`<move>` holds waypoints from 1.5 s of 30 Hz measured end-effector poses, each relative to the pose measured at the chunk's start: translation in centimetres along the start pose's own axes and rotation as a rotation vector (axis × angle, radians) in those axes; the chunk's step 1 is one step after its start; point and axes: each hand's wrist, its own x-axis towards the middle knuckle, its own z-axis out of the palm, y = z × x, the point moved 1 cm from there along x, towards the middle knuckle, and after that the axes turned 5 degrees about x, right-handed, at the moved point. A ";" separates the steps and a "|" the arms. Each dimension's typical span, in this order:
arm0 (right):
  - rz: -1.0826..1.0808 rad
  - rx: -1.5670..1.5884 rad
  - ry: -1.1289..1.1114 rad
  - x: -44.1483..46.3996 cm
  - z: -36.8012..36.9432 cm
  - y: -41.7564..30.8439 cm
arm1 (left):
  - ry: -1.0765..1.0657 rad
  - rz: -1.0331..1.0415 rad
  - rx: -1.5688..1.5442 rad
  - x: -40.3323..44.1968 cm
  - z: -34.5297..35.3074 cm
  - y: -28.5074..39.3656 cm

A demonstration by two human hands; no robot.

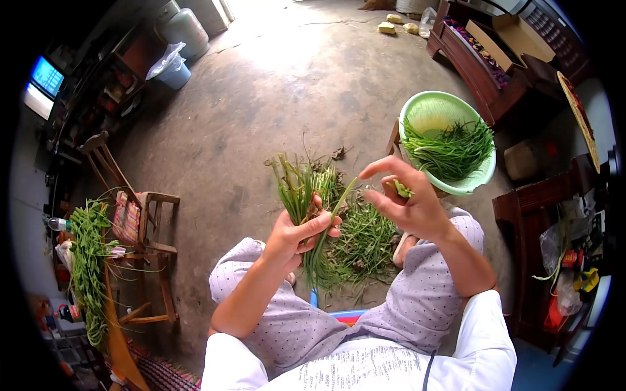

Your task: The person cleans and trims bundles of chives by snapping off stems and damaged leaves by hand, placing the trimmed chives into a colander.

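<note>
Left hand (pixel 291 238) around green stalks (pixel 295 195)

We angle the left forearm (pixel 244 296) forward and inward, elbow bent; the left hand (pixel 291 241) is closed in a grip, left thumb (pixel 317 225) extended. We angle the right forearm (pixel 465 260) likewise. The right hand (pixel 420 205) points inward, right index finger (pixel 390 165) arched clear of the right thumb (pixel 383 203), rear fingers curled.

daylight entered at top centre | glare bleached the far floor (pixel 280 49) | both sides sat dimmer | screen (pixel 47 77) glowed blue at left | fisheye view bent the edges; corners were black
</note>
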 end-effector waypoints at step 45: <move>0.082 0.656 0.507 1.0 -0.6 3.8 | -0.241 -0.067 0.357 0.6 -0.4 -0.6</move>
